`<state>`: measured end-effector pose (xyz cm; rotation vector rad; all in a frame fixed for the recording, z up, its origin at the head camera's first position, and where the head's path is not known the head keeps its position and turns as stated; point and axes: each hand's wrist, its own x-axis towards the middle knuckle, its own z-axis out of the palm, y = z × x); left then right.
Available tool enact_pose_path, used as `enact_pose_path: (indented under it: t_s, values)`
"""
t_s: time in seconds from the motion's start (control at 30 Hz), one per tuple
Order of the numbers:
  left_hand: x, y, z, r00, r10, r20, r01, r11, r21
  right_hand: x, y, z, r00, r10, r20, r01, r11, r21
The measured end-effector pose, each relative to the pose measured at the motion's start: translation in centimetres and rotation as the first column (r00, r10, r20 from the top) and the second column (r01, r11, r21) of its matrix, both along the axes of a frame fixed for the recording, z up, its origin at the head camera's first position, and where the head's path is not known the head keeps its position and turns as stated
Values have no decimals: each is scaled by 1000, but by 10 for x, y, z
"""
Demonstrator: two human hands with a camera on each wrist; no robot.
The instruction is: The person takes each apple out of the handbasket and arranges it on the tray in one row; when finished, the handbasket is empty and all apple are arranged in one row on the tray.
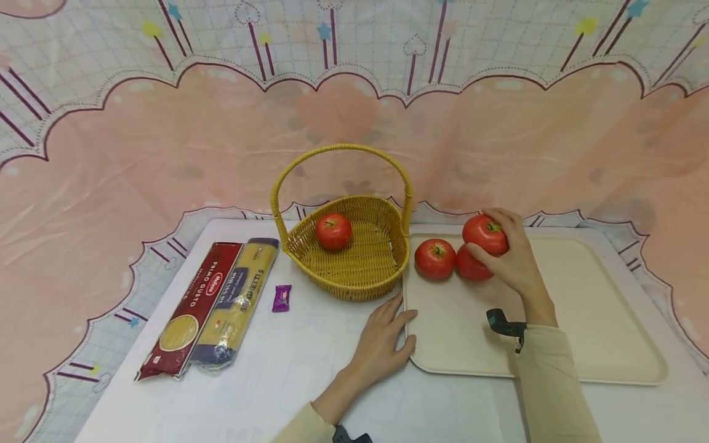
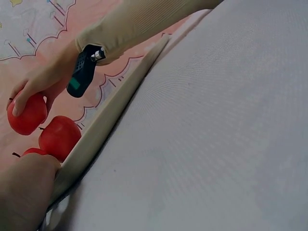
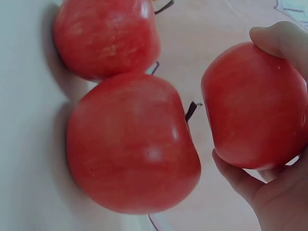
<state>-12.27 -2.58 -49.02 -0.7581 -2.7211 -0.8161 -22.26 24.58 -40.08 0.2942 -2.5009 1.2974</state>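
Observation:
Gripped between the thumb and fingers of my right hand (image 1: 511,257) is a red apple (image 1: 485,234). In the right wrist view this held apple (image 3: 257,106) is raised, apart from the apple (image 3: 134,149) beside it. Two more apples sit on the beige tray: one at the left (image 1: 435,259), the other (image 1: 472,264) partly hidden below the held one. My left hand (image 1: 382,338) lies at the tray's left edge with its fingers extended, holding nothing. A fourth apple (image 1: 333,232) rests inside the yellow wicker basket (image 1: 360,290).
The beige tray (image 1: 587,307) covers the right side of the white table (image 1: 310,387). At the left lie a red pasta pack (image 1: 194,307) and a yellow-and-blue spaghetti pack (image 1: 235,307). A small purple wrapped sweet (image 1: 281,298) lies between them and the basket, whose tall handle (image 1: 340,147) arches upward.

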Motion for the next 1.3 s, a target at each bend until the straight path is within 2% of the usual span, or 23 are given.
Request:
enact_pose_path:
  t_s: [0.6,1.03,1.3]
  values:
    - [-1,0,1,1000,1,1,-1,1000,-3,-2,22,-6,994,-106,16,106,994,38]
    - [-1,0,1,1000,6,-19,-6,1000,-1,0,35,-11,990,-139,33,138,990,28]
    - [-1,0,1,1000,2,-6,-2,1000,-8,1,43,-14,988,-151,42,151,989,-2]
